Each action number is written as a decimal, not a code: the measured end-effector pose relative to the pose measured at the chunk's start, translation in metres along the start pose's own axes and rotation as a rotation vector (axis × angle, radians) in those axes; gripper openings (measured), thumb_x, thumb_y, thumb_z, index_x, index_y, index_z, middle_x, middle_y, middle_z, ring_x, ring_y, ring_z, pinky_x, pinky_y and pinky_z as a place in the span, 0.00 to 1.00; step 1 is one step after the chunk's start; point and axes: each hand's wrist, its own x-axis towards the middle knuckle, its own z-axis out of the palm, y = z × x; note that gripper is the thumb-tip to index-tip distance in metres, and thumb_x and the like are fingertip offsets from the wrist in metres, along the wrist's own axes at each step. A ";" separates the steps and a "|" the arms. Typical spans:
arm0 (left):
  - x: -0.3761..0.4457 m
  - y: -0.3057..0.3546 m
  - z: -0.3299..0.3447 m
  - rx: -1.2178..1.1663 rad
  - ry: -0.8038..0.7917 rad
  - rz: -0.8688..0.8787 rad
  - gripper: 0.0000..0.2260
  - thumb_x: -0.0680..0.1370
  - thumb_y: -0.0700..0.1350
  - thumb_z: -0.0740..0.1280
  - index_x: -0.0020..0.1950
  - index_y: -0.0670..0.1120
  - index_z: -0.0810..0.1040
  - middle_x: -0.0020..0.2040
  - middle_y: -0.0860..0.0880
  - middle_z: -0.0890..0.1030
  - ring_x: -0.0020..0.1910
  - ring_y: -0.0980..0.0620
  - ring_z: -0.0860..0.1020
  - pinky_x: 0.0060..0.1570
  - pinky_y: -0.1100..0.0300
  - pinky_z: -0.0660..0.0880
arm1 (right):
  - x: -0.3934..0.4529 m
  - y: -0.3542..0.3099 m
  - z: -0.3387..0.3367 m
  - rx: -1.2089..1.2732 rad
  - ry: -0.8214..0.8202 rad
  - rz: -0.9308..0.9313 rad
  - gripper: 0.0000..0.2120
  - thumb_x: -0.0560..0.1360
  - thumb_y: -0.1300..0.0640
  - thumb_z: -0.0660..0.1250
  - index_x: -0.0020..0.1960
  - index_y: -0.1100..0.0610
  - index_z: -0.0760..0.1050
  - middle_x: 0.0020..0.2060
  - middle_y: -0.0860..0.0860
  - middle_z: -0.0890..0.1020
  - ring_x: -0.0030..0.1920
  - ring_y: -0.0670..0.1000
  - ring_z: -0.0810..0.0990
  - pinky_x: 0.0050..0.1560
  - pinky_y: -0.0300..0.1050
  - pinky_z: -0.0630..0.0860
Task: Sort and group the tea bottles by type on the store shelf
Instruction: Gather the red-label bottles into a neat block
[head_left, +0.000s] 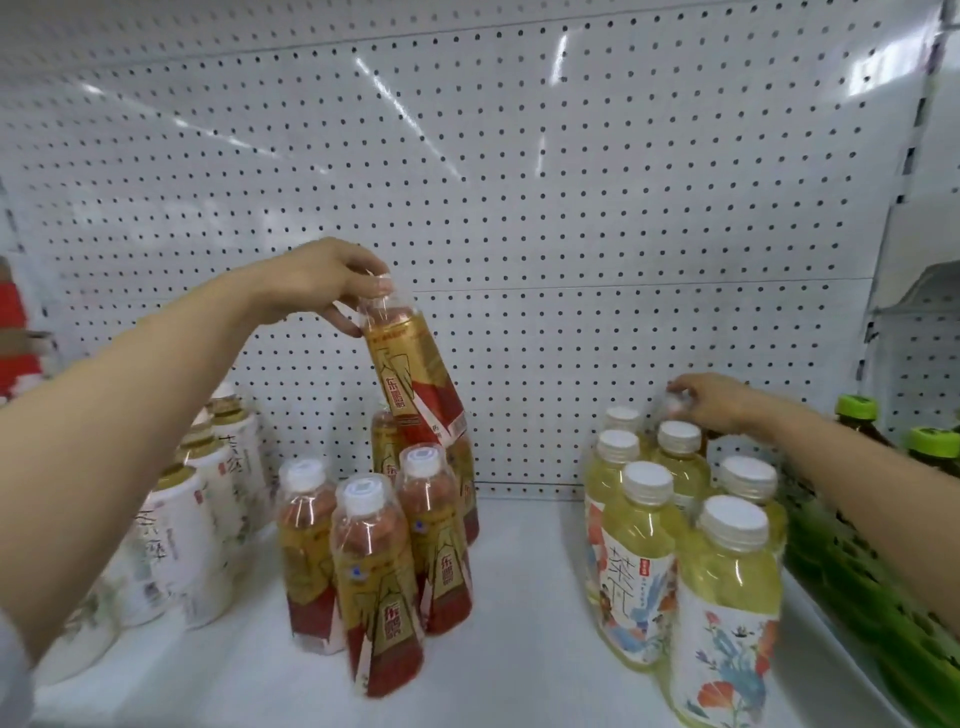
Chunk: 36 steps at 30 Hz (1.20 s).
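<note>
- Two bare hands reach over the white store shelf, which is backed by a white pegboard panel.
- The left hand pinches the white cap and neck of a clear plastic tea bottle with a gold-and-red label, fingers curled round its top; the bottle hangs tilted, its base swung toward 5 o'clock from the hand.
- Directly below, at 6 o'clock from that lifted bottle, stands a cluster of matching gold-and-red bottles, upright on the shelf; the lifted bottle's base hangs just above the rear ones.
- The right hand has its fingers curled over the cap of a rear bottle, which is blurred.
- That bottle sits at the back, at 12 o'clock, of a group of pale yellow bottles with floral labels and white caps.
- At 9 o'clock from the red cluster stand white-labelled bottles with gold caps.
- At 3 o'clock from the yellow group, green-capped dark bottles stand beside the right forearm.
</note>
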 end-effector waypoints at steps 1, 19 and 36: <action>-0.002 -0.003 -0.005 -0.017 0.018 0.004 0.07 0.81 0.44 0.67 0.59 0.46 0.76 0.55 0.44 0.81 0.55 0.45 0.81 0.47 0.50 0.84 | 0.000 0.000 0.001 0.029 0.017 0.007 0.26 0.76 0.53 0.71 0.72 0.55 0.68 0.68 0.58 0.74 0.61 0.57 0.75 0.58 0.50 0.73; 0.002 -0.081 0.037 0.205 -0.046 -0.028 0.18 0.82 0.46 0.66 0.71 0.44 0.73 0.62 0.44 0.75 0.51 0.47 0.80 0.48 0.49 0.83 | -0.038 -0.138 -0.078 0.422 0.309 -0.356 0.24 0.74 0.58 0.73 0.69 0.54 0.74 0.68 0.54 0.74 0.63 0.54 0.74 0.58 0.51 0.74; -0.029 -0.132 0.070 -0.238 -0.214 -0.177 0.21 0.80 0.56 0.67 0.71 0.53 0.74 0.66 0.51 0.78 0.58 0.51 0.81 0.61 0.47 0.77 | -0.070 -0.204 0.084 0.262 -0.129 -0.262 0.22 0.75 0.62 0.71 0.68 0.58 0.72 0.62 0.55 0.77 0.48 0.49 0.78 0.42 0.37 0.74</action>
